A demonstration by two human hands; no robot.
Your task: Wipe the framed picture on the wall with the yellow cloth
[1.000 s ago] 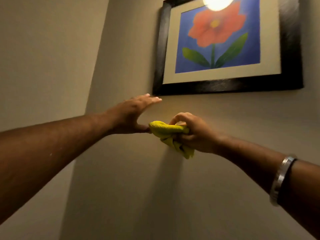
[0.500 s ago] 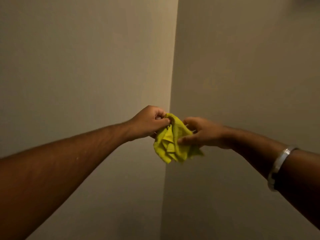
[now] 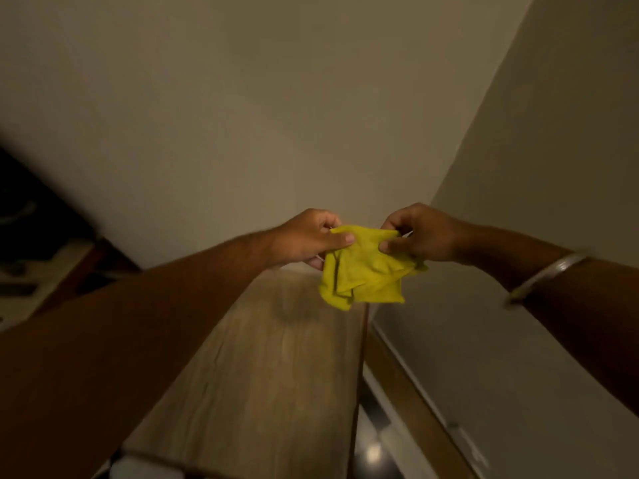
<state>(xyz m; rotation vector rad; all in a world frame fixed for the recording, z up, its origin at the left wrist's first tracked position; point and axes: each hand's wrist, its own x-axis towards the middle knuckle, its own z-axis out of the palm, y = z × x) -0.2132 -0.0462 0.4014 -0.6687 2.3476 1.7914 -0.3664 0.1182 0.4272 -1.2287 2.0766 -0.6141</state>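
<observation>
The yellow cloth (image 3: 366,267) hangs crumpled in the air between both hands, in front of a wall corner. My left hand (image 3: 307,238) pinches its upper left edge with thumb and fingers. My right hand (image 3: 418,233) pinches its upper right edge, and a metal bangle sits on that forearm. The framed picture is out of view.
A wooden top (image 3: 269,375) of a cabinet or shelf stretches below the cloth, its far end against the wall. A skirting board (image 3: 411,392) runs along the right wall above a dark glossy floor (image 3: 373,451). Dark blurred furniture (image 3: 31,257) stands at the left.
My view has dropped from the picture to the wall corner and the wooden top. My left hand came off the wall and took the cloth, which both hands now hold pulled wider.
</observation>
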